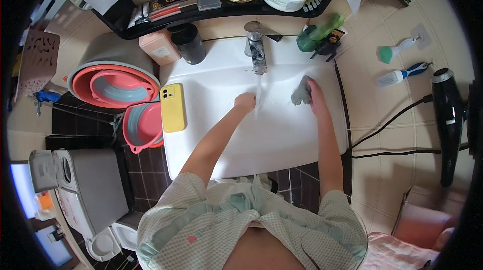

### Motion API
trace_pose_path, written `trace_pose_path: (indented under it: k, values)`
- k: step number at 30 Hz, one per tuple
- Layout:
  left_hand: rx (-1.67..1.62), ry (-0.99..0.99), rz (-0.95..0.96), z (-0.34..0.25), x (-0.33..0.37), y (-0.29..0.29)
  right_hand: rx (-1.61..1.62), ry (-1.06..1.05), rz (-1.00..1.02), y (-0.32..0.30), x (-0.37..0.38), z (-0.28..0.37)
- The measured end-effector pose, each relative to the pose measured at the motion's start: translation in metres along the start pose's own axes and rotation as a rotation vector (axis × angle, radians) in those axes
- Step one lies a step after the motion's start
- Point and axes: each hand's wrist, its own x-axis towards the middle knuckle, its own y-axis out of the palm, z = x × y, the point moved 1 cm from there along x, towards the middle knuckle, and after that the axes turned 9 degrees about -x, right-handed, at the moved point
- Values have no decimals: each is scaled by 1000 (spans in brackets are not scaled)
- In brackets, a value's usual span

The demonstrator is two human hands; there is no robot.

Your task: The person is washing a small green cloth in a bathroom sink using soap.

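Water runs from the chrome faucet (257,51) into the white sink (201,144). Beside the stream, on its left, is my left hand (245,102), its fingers curled in; whatever they may hold is hidden. My right hand (316,97) grips a crumpled grey cloth (302,92) over the right part of the basin. The cloth hangs to the left of the fingers, apart from the water.
A yellow phone (173,107) lies on the sink's left rim. Behind it stand a pink box (159,48) and a dark bottle (187,43). A green cup (306,39) occupies the back right corner. Stacked basins (114,64) are at left; a hair dryer (447,119) hangs at right.
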Motion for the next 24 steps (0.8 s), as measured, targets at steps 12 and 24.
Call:
trace_pose_path:
  k: [12, 24]
  values:
    - [-70, 105, -395, 31, 53, 23, -389, -137, 267, 58, -41, -3]
    - [-341, 143, -133, 31, 14, -7, -273, -142, 428, 137, -31, -8]
